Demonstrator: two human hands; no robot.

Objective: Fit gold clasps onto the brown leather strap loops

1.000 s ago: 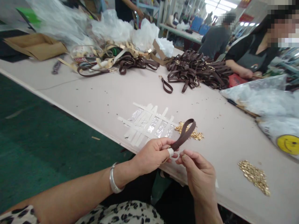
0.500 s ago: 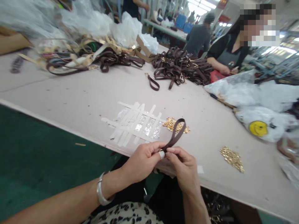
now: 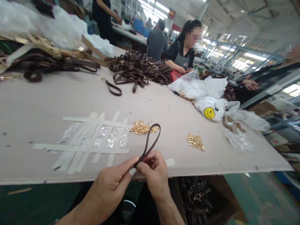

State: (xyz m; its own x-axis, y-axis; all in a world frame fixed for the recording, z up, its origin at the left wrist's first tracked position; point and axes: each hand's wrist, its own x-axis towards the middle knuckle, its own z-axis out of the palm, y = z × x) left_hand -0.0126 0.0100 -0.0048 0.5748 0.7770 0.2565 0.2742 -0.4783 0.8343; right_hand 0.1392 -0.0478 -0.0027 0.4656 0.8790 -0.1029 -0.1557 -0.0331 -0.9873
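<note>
A dark brown looped leather strap [image 3: 153, 145] stands up between my two hands above the table's near edge. My left hand [image 3: 114, 178] pinches its lower end between thumb and fingers; a white wrap covers the thumb tip. My right hand [image 3: 154, 173] grips the strap just beside it, thumb pressed on the joined ends. Fingers hide that lower end. Behind the loop lies a pile of small gold metal pieces [image 3: 142, 127]. To the right is a second gold pile [image 3: 195, 142].
White tape strips [image 3: 82, 147] over clear plastic lie at left. A single strap [image 3: 113, 89] rests before a big heap of brown straps [image 3: 140, 67]. Plastic bags [image 3: 211, 107] sit at right. A co-worker [image 3: 182, 50] is across the table. Below, a box [image 3: 217, 200] holds straps.
The view has swung right, so table things appear farther left. Both hands keep hold of the strap; its loop looks narrower and turned more edge-on.
</note>
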